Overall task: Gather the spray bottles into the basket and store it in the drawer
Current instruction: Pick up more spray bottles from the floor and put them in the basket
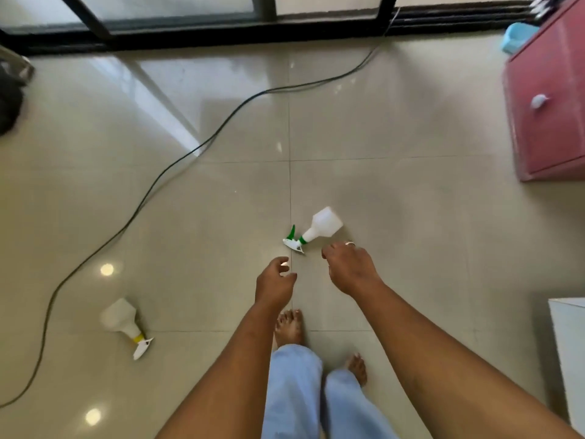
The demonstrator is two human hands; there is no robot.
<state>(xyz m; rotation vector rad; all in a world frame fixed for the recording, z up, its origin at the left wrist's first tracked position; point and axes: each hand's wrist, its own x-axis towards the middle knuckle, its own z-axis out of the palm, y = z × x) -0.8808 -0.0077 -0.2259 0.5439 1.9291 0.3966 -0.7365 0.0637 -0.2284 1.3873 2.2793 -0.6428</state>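
A white spray bottle with a green collar and trigger (319, 229) lies on its side on the tiled floor in the middle of the view. My right hand (349, 267) hovers just below it, fingers curled downward, holding nothing. My left hand (275, 285) is a little lower and to the left, fingers loosely apart and empty. A second white spray bottle with a yellow collar (122, 321) lies on the floor at the lower left, well away from both hands. No basket is in view.
A pink cabinet with a white drawer knob (550, 99) stands at the right. A black cable (177, 163) snakes across the floor from the window track to the lower left. A white box edge (569, 343) shows at the right. My bare feet (289, 327) stand below the hands.
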